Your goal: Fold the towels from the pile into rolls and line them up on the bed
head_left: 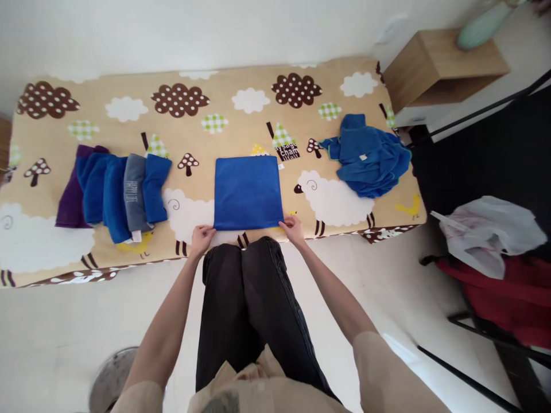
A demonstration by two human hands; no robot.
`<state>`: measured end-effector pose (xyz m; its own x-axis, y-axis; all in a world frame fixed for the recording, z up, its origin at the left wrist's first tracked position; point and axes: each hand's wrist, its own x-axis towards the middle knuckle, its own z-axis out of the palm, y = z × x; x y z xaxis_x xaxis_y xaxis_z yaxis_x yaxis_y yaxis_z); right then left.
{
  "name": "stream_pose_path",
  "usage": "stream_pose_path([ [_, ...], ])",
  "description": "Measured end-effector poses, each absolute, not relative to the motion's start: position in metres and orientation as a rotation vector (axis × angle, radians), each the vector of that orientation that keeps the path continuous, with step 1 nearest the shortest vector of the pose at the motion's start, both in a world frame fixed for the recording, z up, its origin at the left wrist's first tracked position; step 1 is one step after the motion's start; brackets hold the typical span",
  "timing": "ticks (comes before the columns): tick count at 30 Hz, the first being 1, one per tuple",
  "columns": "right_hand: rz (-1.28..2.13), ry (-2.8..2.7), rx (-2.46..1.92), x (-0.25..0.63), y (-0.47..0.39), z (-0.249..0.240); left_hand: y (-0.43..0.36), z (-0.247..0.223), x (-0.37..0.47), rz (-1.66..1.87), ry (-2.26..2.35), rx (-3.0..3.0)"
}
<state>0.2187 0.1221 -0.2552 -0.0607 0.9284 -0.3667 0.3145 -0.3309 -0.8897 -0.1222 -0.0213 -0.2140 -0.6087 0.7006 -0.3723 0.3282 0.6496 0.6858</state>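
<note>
A blue towel (247, 192) lies flat as a neat rectangle on the patterned bed, close to its front edge. The fingers of my left hand (202, 236) pinch its near left corner. At the near right corner, my right hand (293, 228) pinches the cloth too. A small white tag pokes out at the towel's right side. To the left, several folded cloths (115, 192) in purple, blue and grey lie overlapping in a row. On the right sits a crumpled heap of blue cloths (370, 158).
The bed (142, 135) stands against a white wall. A wooden box shelf (443, 63) with a pale green vase (484, 27) is at the back right. A plastic bag (491, 229) lies on a red item (512, 292) at right. A round stool (114, 376) stands at lower left.
</note>
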Motion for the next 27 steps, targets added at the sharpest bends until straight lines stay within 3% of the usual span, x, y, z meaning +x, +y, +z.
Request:
stream_pose_path([
  [13, 1.626, -1.209, -1.766, 0.245, 0.121, -0.249, -0.040, -0.220, -0.121, 0.528, 2.296, 0.808],
  [20, 1.655, -1.303, -1.777, 0.256, 0.108, -0.237, -0.075, -0.218, -0.113, 0.609, 2.205, 0.870],
  [27, 1.745, -1.385, -1.789, 0.250, 0.139, -0.229, -0.040, -0.218, -0.129, 0.556, 2.058, 0.881],
])
